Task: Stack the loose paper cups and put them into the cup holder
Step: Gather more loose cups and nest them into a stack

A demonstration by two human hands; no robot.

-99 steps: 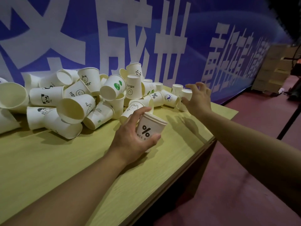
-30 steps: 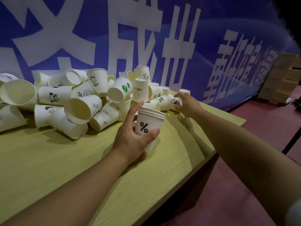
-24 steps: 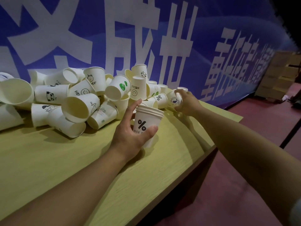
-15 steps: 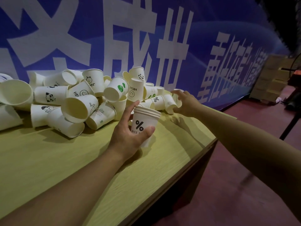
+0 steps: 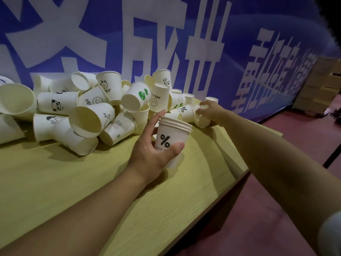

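Note:
My left hand (image 5: 151,154) grips a short stack of nested white paper cups (image 5: 172,133), the outer one printed with a black percent sign, held upright just above the yellow-green table (image 5: 55,172). Behind it lies a pile of loose white cups (image 5: 88,111), most on their sides, printed with pandas, smileys and leaves. My right hand (image 5: 210,111) reaches to the pile's right end with its fingers curled round a cup lying on its side (image 5: 202,121). No cup holder is in view.
A blue banner with large white characters (image 5: 166,34) stands right behind the table. The table's right edge (image 5: 239,174) drops to a dark red floor (image 5: 258,218). Cardboard boxes (image 5: 321,84) are stacked at the far right.
My right hand has shifted along the pile's right end, from a cup with a round logo to a plain one lying on its side. My left hand keeps its stack almost still.

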